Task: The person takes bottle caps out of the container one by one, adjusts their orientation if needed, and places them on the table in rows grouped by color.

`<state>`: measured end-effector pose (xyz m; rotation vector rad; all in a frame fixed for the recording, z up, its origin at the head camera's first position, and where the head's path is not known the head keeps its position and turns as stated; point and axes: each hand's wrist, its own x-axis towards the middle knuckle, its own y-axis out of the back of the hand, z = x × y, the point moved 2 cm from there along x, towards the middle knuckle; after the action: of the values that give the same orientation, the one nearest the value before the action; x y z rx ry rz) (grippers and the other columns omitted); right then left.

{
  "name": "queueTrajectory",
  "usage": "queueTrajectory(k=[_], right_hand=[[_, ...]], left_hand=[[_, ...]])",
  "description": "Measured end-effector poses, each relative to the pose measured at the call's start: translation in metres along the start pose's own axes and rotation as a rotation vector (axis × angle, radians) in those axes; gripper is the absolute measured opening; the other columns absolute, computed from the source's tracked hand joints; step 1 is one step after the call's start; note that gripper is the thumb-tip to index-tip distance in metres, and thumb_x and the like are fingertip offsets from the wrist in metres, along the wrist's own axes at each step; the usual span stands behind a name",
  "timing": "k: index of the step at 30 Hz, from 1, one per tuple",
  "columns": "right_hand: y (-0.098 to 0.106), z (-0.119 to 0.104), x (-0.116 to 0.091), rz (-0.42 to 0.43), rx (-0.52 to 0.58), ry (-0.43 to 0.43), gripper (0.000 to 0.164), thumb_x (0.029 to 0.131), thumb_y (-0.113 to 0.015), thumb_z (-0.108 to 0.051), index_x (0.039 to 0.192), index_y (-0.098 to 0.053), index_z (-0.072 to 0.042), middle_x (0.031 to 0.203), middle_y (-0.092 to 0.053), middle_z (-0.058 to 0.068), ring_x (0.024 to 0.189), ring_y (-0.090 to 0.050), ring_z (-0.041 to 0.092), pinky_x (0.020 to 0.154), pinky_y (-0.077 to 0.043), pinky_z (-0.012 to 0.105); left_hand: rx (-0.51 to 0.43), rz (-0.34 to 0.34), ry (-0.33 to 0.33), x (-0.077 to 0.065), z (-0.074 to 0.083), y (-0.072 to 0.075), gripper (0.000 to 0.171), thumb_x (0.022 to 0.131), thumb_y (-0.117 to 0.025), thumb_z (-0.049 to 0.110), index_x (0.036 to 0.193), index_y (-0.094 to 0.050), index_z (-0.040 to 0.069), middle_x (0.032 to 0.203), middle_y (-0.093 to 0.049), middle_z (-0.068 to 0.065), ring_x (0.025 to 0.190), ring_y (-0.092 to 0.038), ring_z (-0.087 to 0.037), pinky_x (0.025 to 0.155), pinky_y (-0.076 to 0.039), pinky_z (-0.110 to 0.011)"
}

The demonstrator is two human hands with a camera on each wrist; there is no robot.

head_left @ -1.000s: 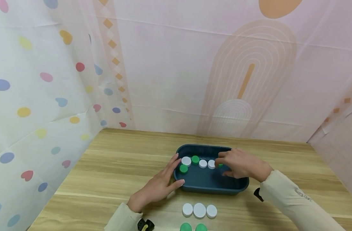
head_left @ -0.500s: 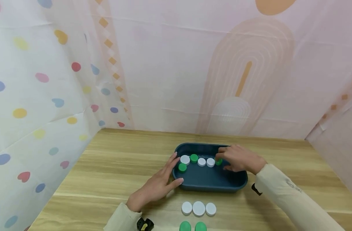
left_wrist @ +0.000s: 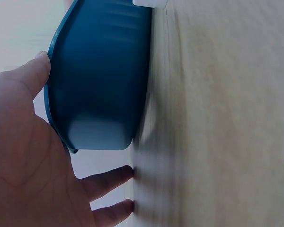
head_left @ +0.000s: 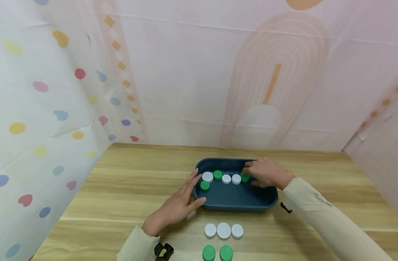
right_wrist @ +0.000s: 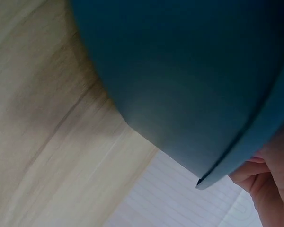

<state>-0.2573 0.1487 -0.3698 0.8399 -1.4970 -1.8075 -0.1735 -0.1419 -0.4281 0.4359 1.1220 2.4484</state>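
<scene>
A dark blue tray (head_left: 235, 209) stands on the table with several white and green bottle caps inside, most in a row toward its back. My left hand (head_left: 176, 206) rests against the tray's left end, fingers spread and nearly straight; in the left wrist view the thumb (left_wrist: 35, 73) touches the rim. Over the right part of the tray, my right hand (head_left: 266, 173) has its fingers curled at a green bottle cap (head_left: 245, 177), the row's right end. Another green cap (head_left: 204, 186) lies in front of a white cap (head_left: 207, 177) at the left. The right wrist view mostly shows the tray's outer wall (right_wrist: 180, 94), hiding the fingertips.
In front of the tray, three white caps (head_left: 223, 231) stand side by side on the wooden table (head_left: 127, 181). Two green caps (head_left: 209, 252) lie nearer the front edge of the view. A patterned cloth (head_left: 186, 72) hangs behind the table.
The right hand has shifted slightly, and the green cap under its fingers shows more and sits closer to the white cap beside it. The left hand stays at the tray.
</scene>
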Motion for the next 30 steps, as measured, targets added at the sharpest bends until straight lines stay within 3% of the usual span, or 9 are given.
queueTrajectory(k=[20,30], right_hand=[[-0.006,-0.003,0.014,0.009,-0.035,0.000,0.030,0.078,-0.080,-0.021,0.104,-0.068,-0.012,0.088,-0.066,0.002,0.062,-0.055,0.013,0.054,-0.047,0.027],[-0.005,-0.005,0.015,-0.053,0.015,-0.035,0.029,0.076,-0.082,-0.019,0.101,-0.069,-0.014,0.089,-0.067,0.000,0.064,-0.054,0.011,0.061,-0.050,0.029]], left_hand=[[-0.010,-0.005,0.017,-0.008,-0.004,0.003,0.073,0.099,-0.047,0.046,0.155,-0.010,0.018,0.159,0.007,0.009,0.142,-0.019,-0.029,0.104,-0.031,-0.058],[-0.017,-0.003,0.005,-0.011,-0.002,0.005,0.073,0.099,-0.047,0.045,0.155,-0.010,0.017,0.159,0.006,0.008,0.142,-0.017,-0.028,0.104,-0.031,-0.058]])
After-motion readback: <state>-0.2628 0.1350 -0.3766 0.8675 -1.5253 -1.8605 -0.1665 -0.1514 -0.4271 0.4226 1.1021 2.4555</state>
